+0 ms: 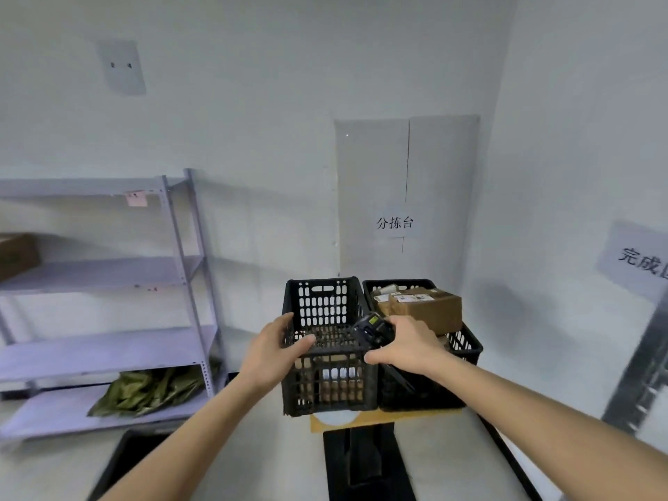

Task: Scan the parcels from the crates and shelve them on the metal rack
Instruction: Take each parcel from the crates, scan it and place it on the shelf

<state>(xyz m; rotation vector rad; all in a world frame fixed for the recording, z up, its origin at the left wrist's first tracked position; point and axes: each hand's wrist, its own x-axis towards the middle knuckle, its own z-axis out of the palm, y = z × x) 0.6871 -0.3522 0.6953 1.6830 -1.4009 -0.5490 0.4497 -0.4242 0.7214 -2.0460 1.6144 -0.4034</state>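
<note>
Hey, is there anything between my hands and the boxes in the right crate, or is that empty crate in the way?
Nothing covers the cardboard boxes in the right crate; they sit open on top. The left crate stands beside it, not in front. Your left hand grips that left crate's rim, and your right hand holds the scanner, so neither is free.

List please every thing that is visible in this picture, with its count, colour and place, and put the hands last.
crates: two, black, side by side on a small stand, centre.
parcels: several, brown cardboard, in the right crate; exact count unclear.
scanner: one, black, over the crates, in the right hand.
metal rack: one, pale grey, against the left wall.
box: one, brown, on a rack shelf, far left.
green bag: one, on the lowest shelf.
paper signs: two with writing, white, on the walls.
left hand: on the left crate's rim.
right hand: holds the scanner.
</note>
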